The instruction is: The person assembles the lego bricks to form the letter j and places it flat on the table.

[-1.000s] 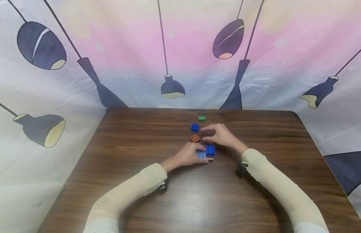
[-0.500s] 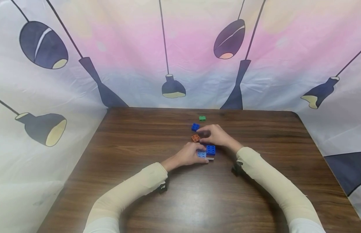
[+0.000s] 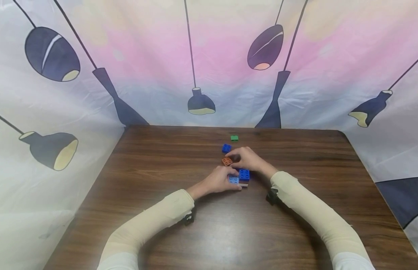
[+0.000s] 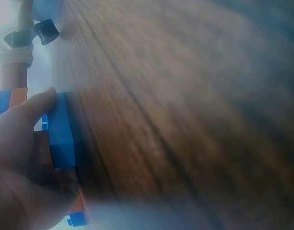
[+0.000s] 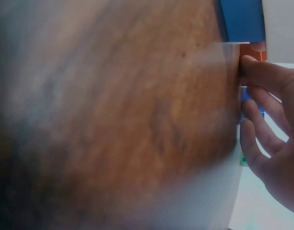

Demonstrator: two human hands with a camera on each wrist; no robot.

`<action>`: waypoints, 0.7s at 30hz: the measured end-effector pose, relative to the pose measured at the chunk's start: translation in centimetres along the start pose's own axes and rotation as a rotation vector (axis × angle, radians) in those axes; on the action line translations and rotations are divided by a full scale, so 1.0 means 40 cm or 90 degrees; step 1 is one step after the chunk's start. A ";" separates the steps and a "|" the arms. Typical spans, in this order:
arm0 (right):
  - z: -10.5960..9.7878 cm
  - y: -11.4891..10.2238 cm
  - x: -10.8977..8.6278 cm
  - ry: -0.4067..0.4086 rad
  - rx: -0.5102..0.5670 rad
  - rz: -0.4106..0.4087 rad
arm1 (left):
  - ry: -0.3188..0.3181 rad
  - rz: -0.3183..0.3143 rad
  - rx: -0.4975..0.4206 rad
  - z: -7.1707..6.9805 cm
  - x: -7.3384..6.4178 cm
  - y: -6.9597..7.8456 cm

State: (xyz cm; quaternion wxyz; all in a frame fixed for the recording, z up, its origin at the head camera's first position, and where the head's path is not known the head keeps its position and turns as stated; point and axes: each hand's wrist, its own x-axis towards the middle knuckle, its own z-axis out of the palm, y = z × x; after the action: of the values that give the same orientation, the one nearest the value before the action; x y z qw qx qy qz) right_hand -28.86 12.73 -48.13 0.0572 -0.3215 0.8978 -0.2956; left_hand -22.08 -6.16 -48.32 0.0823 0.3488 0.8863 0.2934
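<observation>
My left hand (image 3: 217, 180) grips a light blue toy building brick (image 3: 234, 180), thumb on the near side and fingers on the far side. Against this brick's right side rises a small stack: a dark blue brick (image 3: 244, 174) on top, an orange-brown layer below it, and a white brick (image 3: 243, 184) at the bottom. My right hand (image 3: 247, 159) has its thumb and index finger around a loose orange brick (image 3: 227, 161) behind the stack. In the right wrist view a fingertip lies against the orange brick (image 5: 254, 51); the other fingers stretch out past it.
Behind the orange brick lies a second dark blue brick (image 3: 226, 148), with a small green brick (image 3: 234, 138) farther back. All stand on a brown wooden table (image 3: 155, 157). A cloth (image 3: 155, 75) printed with lamps hangs behind the table.
My right hand has moved left and its thumb and index finger have closed in around the orange brick. The left hand keeps its hold on the light blue brick.
</observation>
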 end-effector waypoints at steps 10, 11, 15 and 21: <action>-0.008 0.006 -0.021 0.035 0.043 0.045 | 0.002 -0.003 0.014 0.001 0.001 0.002; -0.010 0.008 -0.024 0.039 0.044 0.050 | 0.002 -0.003 0.012 0.001 0.002 0.002; -0.016 0.018 -0.036 0.049 0.050 0.066 | 0.001 0.000 0.006 0.001 0.002 0.002; -0.027 0.027 -0.052 0.054 0.059 0.083 | 0.000 0.004 -0.001 0.001 0.002 0.002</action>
State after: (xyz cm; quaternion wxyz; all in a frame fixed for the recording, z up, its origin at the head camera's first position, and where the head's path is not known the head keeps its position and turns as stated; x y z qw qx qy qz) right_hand -28.11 15.20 -48.03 0.0534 -0.2463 0.9038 -0.3459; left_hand -22.07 -6.05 -48.29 0.0817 0.3518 0.8849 0.2943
